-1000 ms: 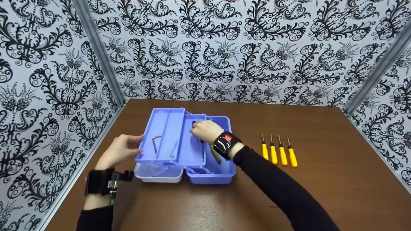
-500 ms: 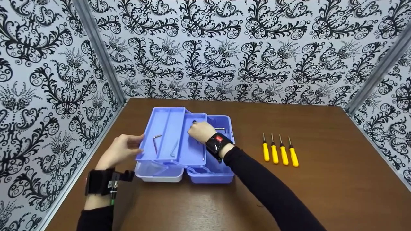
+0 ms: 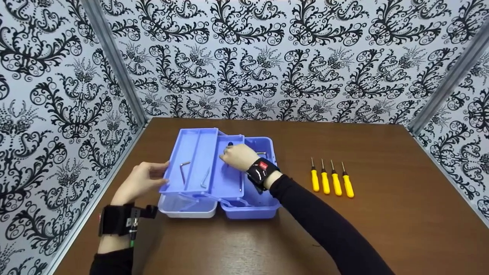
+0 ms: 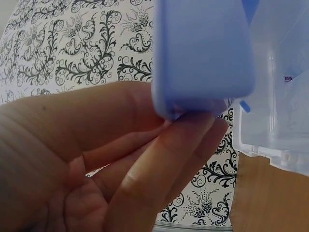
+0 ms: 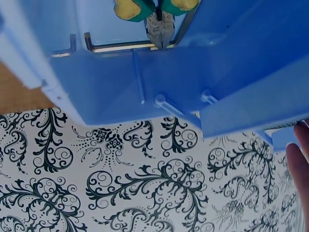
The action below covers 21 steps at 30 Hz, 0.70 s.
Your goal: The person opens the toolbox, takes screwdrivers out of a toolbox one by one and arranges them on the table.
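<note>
pliers (image 5: 160,29) cut off at right wrist view's top, dark object (image 3: 230,144) partly hidden

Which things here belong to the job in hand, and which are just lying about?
In the job, it seems:
toolbox
upper tray, touched by the left grip
two L-shaped keys in that tray
lower tray, under the right grip
dark-ended item, perhaps held
pliers inside

Likely lying about:
four yellow screwdrivers, untouched on the table
patterned panels, only backdrop

toolbox (image 3: 250,214): smooth plastic | hex key (image 5: 118,47): shiny metal | table (image 3: 229,244): glossy (wood-like)
</note>
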Tool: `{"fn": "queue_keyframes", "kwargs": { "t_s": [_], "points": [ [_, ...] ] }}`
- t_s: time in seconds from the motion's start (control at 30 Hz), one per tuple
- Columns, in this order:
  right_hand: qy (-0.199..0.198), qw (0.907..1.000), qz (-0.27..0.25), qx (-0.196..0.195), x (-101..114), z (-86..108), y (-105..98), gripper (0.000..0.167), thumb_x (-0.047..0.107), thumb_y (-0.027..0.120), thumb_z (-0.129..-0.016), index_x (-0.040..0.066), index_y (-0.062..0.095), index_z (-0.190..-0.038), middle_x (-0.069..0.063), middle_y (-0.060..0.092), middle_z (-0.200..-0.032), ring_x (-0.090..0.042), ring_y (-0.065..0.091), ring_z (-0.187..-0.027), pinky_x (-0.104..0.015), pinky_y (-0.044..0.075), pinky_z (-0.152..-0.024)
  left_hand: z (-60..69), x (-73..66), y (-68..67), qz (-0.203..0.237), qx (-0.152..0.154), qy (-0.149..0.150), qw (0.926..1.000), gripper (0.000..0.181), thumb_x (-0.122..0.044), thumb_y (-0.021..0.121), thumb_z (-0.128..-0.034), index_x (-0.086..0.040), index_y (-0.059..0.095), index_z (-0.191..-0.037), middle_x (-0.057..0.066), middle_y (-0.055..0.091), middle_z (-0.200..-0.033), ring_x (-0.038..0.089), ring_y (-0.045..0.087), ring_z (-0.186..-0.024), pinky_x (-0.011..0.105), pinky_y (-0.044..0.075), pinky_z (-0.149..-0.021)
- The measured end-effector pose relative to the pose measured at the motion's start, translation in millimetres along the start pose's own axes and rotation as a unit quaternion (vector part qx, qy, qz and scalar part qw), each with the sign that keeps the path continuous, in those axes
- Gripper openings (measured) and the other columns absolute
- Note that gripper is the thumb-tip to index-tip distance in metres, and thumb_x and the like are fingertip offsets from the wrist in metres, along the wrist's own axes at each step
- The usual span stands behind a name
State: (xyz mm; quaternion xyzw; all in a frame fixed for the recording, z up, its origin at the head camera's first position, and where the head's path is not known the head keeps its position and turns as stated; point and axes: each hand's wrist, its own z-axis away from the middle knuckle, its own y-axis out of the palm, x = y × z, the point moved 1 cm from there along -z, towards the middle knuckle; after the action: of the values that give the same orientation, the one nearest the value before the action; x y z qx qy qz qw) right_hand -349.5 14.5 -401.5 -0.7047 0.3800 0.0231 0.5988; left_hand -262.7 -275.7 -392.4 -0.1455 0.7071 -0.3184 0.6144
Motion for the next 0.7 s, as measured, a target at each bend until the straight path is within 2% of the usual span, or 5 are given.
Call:
{"fn": "queue_keyframes", "kwargs": {
  "t_s": [0.2,0.37,0.53,0.7],
  "points": [
    [0.009,0.9996,-0.025,-0.013,-8.9,10.4,-14.9,0.014,0.002,0.061,-0.091,0.01,0.071,-0.096,-0.004,0.074,-0.089,-0.016,0.07,-0.079,-0.029,0.062,-0.065,1.9,-0.6,-0.7,0.009,0.0,-0.001,1.0,0.057,-0.001,0.069,-0.0864,0.009,0.047,-0.138,0.028,0.056,-0.134,0.039,0.066,-0.113,0.026,0.062,-0.084],
    [0.041,0.9952,-0.062,-0.064,-18.8,25.3,-23.5,0.015,-0.004,0.06,-0.09,0.004,0.068,-0.101,-0.009,0.072,-0.093,-0.02,0.07,-0.078,-0.029,0.062,-0.068,2.1,0.4,-0.8,0.004,-0.003,0.004,1.0,0.057,-0.002,0.069,-0.0866,0.008,0.047,-0.138,0.029,0.059,-0.13,0.039,0.067,-0.112,0.026,0.062,-0.084],
    [0.094,0.9853,-0.109,-0.093,-31.8,42.7,-26.8,0.022,-0.013,0.056,-0.086,0.0,0.063,-0.101,-0.011,0.067,-0.091,-0.024,0.067,-0.078,-0.032,0.063,-0.068,1.8,2.0,-1.0,-0.009,-0.006,0.007,0.9999,0.057,-0.002,0.07,-0.0866,0.009,0.048,-0.138,0.029,0.06,-0.129,0.04,0.066,-0.112,0.028,0.061,-0.087],
    [0.152,0.9704,-0.152,-0.109,-43.2,59.1,-30.3,0.014,-0.006,0.055,-0.093,-0.002,0.062,-0.104,-0.013,0.067,-0.093,-0.027,0.067,-0.083,-0.033,0.063,-0.075,1.7,1.5,-0.6,-0.018,-0.009,0.008,0.9998,0.056,-0.003,0.07,-0.0867,0.008,0.048,-0.138,0.029,0.059,-0.13,0.04,0.065,-0.114,0.031,0.06,-0.09]
  ]
}}
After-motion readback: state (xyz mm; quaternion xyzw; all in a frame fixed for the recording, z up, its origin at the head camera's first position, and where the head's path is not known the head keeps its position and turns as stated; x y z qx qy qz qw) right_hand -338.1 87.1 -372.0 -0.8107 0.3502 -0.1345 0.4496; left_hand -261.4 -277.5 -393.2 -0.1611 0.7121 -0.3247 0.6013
